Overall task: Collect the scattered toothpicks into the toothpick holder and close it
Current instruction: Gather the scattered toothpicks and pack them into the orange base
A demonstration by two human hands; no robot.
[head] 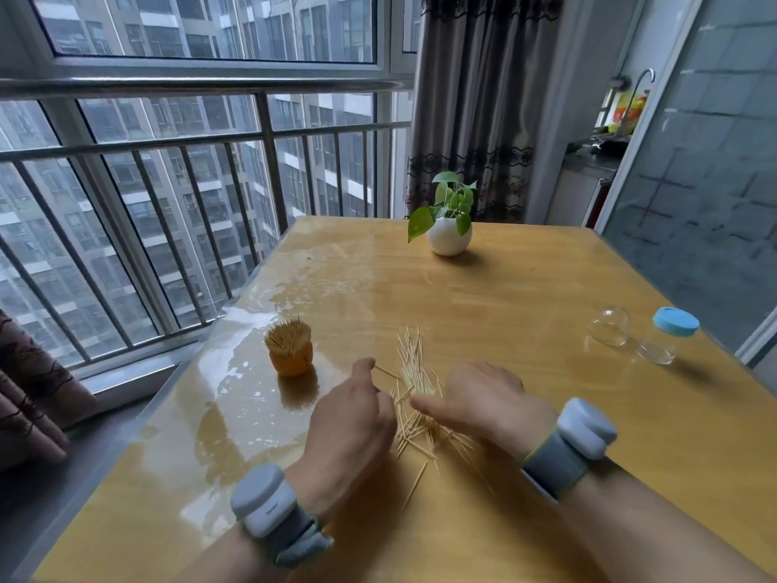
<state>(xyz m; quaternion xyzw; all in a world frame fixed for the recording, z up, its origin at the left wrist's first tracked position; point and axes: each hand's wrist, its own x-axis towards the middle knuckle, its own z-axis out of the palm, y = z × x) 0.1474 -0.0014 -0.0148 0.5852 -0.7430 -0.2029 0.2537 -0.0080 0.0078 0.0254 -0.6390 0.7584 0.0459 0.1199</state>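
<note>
Between the hands lie the toothpicks (414, 372), light, thin and easy to snap, so I would pinch them mid-stick. The left hand (353, 418) pinches one. The right hand (483, 397) hides its fingers, so I cannot tell. At ten o'clock stands the toothpick holder (289, 349).
</note>
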